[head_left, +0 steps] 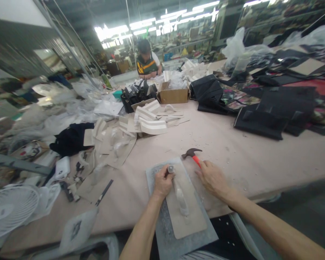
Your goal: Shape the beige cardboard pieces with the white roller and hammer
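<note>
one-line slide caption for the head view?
Left hand holds a metal punch upright on a beige cardboard piece; right hand grips an orange-handled claw hammer.

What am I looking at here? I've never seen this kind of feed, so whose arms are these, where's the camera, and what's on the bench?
There is no machine here: the arms belong to a person whose head carries the one camera, looking forward and down. The left hand grips a small metal punch standing upright on a tan cut piece. That piece lies on a grey slab at the near edge of the pale worktable. The right hand closes round the orange handle of a hammer, whose head rests on the table. Farther off lie cut paper patterns, a cardboard box and black bags. A white fan sits at the left. Another person works at the far end.
</note>
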Available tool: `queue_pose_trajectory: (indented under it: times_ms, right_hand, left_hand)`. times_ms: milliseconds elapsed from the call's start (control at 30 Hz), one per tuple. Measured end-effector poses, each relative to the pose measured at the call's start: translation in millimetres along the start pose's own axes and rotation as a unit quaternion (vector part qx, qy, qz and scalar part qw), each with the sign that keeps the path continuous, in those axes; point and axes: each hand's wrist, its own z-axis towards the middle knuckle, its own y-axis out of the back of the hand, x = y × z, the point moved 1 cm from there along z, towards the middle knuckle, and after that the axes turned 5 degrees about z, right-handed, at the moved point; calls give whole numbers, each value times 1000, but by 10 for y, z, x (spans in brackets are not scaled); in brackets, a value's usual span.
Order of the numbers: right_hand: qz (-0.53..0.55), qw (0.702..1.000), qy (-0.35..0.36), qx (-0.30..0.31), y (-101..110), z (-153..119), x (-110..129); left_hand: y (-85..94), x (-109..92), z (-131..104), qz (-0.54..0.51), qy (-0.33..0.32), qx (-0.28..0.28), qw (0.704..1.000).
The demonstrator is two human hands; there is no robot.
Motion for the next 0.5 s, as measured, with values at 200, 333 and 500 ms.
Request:
queue_pose_trajectory:
  times_ms: [200, 333, 500]
  right_hand:
    - [101, 985, 120, 77, -240, -445, 750]
    - [94, 984, 82, 131, -328, -534, 904]
    - [187, 980, 5, 63, 39, -216, 703]
  left_hand:
    - [-39, 24, 51, -82, 73, -57, 992]
    - [93, 96, 67, -209, 148, -202, 945]
    - [318, 173, -124, -206, 140, -212, 945]
